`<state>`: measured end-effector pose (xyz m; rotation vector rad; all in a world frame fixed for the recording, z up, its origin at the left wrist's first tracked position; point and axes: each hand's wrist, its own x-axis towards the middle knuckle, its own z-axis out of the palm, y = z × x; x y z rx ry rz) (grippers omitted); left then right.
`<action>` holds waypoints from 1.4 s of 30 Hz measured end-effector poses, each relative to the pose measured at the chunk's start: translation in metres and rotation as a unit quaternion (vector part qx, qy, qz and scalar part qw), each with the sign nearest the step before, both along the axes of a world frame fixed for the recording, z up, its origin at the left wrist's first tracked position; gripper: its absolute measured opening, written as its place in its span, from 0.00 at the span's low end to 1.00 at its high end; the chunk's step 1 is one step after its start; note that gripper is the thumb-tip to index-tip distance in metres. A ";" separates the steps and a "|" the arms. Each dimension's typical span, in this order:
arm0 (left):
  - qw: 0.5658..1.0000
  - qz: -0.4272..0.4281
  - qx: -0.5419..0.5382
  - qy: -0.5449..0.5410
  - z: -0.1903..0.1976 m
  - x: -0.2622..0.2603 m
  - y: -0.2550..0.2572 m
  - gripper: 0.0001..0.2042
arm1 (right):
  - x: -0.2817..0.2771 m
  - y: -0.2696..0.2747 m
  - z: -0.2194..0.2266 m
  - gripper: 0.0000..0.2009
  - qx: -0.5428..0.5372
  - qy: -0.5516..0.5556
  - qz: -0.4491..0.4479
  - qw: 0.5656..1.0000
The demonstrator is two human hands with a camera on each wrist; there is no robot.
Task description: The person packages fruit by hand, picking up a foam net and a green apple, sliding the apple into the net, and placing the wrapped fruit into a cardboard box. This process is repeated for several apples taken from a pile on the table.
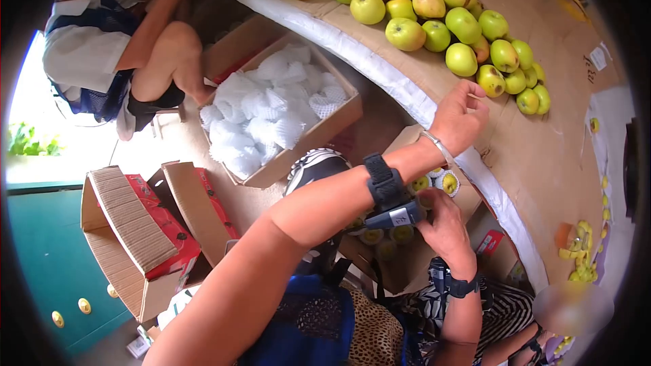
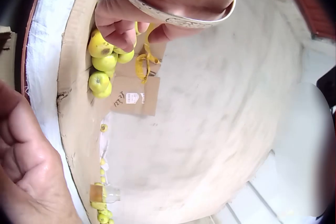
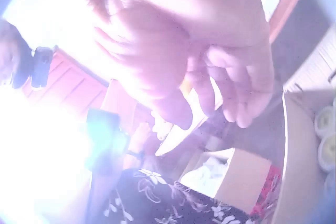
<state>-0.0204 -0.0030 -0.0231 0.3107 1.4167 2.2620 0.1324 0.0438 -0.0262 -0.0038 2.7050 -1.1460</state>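
Note:
My left hand (image 1: 461, 118), with a bracelet at the wrist, hangs loosely curled beside the front apples (image 1: 490, 80) of a pile. No object shows between its fingers, and the left wrist view has the same hand (image 2: 128, 22) over the apples (image 2: 105, 62). Close to the dark device (image 1: 393, 215) strapped on my left wrist is my right hand (image 1: 444, 227), its fingers slightly bent; contact cannot be told. In the washed-out right wrist view, that hand (image 3: 194, 50) shows relaxed fingers and holds nothing visible.
Below my arms, a carton holds net-wrapped apples (image 1: 447, 183). A box of white foam nets (image 1: 261, 112) stands left of the table edge (image 1: 380, 61). Cardboard boxes (image 1: 129, 224) lie lower left. One person (image 1: 102, 54) sits upper left; another's arm (image 1: 512, 346) shows lower right.

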 end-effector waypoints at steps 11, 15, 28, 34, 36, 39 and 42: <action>0.992 0.038 -0.059 0.101 0.009 0.009 -0.003 0.15 | 0.001 0.012 -0.025 0.19 -0.038 -0.041 0.061 0.997; 0.998 0.029 -0.020 0.060 0.010 0.007 -0.004 0.14 | 0.000 0.008 -0.033 0.17 0.063 -0.013 0.096 0.993; 1.000 -0.013 -0.002 -0.027 0.023 0.009 -0.024 0.12 | -0.029 -0.019 -0.017 0.17 -0.122 -0.178 0.080 0.973; 0.997 -0.050 0.035 -0.057 0.020 0.013 -0.018 0.12 | -0.020 -0.003 -0.042 0.17 -0.115 -0.153 0.098 0.977; 0.997 -0.048 0.026 -0.050 0.020 0.011 -0.018 0.12 | -0.016 -0.002 -0.051 0.17 -0.113 -0.143 0.107 0.977; 0.997 -0.053 0.022 -0.058 0.020 0.011 -0.023 0.12 | -0.021 -0.003 -0.047 0.16 -0.133 -0.174 0.116 0.969; 0.994 -0.066 0.030 -0.077 0.021 0.009 -0.025 0.13 | -0.036 -0.011 -0.036 0.16 -0.089 -0.129 0.159 0.975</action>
